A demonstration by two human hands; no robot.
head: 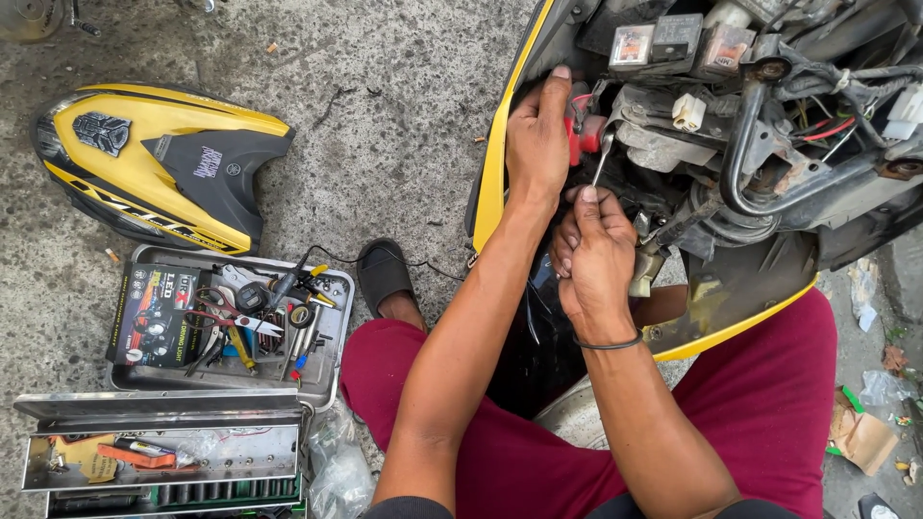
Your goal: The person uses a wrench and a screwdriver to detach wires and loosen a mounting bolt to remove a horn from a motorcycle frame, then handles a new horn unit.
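I am looking down into the open front of a yellow scooter (495, 154) with its wiring and relays exposed. My left hand (538, 139) reaches into the frame and presses on a red part (584, 133) among the cables. My right hand (596, 255) sits just below it, fingers closed on a thin metal tool (603, 159) whose tip points up toward the red part. A black band circles my right wrist. My legs in dark red trousers (769, 384) bracket the scooter's front.
A removed yellow and black body panel (159, 163) lies on the concrete at left. Below it stands an open metal toolbox (332, 370) with pliers, screwdrivers and a box. A black sandal (383, 274) is beside it. Paper scraps (860, 437) litter the right.
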